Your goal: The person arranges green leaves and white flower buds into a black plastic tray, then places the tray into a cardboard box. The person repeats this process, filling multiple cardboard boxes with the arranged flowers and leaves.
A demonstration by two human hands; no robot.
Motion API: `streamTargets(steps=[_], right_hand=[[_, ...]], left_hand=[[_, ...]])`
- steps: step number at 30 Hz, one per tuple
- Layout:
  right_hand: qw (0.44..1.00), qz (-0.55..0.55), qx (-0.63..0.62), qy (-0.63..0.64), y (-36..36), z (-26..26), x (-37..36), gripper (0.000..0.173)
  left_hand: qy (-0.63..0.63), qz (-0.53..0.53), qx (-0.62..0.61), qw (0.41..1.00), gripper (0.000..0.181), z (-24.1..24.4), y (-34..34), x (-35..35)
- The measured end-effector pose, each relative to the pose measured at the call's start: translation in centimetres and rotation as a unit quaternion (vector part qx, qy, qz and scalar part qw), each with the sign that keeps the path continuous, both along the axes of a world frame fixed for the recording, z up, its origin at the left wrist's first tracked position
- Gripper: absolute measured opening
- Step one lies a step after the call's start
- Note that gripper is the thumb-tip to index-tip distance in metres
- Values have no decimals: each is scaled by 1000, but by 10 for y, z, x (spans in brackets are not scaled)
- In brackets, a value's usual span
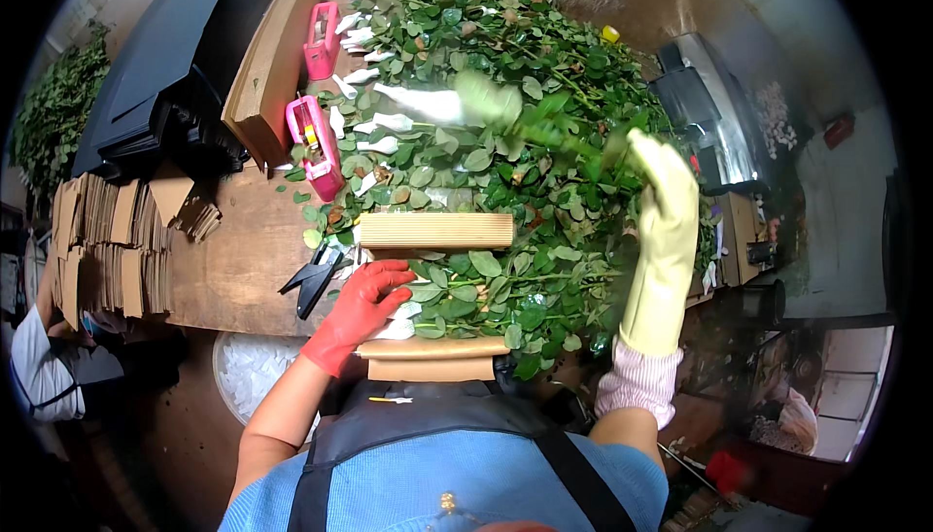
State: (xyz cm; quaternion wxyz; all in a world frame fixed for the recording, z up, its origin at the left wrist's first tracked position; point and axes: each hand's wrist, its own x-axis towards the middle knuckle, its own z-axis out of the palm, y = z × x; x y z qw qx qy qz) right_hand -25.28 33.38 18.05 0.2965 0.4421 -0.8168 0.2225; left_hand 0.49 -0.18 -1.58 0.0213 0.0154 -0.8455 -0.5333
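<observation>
My left hand (367,299), in a red rubber glove, rests at the flower-head end of a row of leafy rose stems (485,291). Its thumb and fingers are apart, beside white-sleeved flower heads (399,328). My right hand (665,178), in a pale yellow rubber glove, grips a leafy stem (561,135) above the pile. Motion blurs that stem and the white sleeve (426,103) at its far end. The row lies between a corrugated cardboard strip (437,231) and a brown cardboard edge (434,347) nearest me.
Beyond lies a large heap of rose stems (510,44). Two pink tape dispensers (315,146) and a black stapler-like tool (317,280) are on the wooden table (240,262). Cardboard pieces (109,240) stand left, near another person (65,372). A tub (255,368) holds white pieces.
</observation>
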Motion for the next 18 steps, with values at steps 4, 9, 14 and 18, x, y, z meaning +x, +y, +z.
streamTargets(steps=[4, 9, 14, 18], right_hand=[[903, 85, -101, -409, 11, -61, 71, 62], [808, -190, 272, -487, 9, -116, 90, 31], [750, -38, 409, -519, 7, -85, 70, 45], [834, 22, 222, -504, 15, -89, -17, 47]], left_hand=[[-45, -1, 164, 985, 50, 1, -2, -3], [-73, 74, 239, 965, 70, -5, 5, -1], [-11, 5, 32, 999, 54, 13, -2, -6], [-22, 11, 21, 999, 55, 18, 2, -5]])
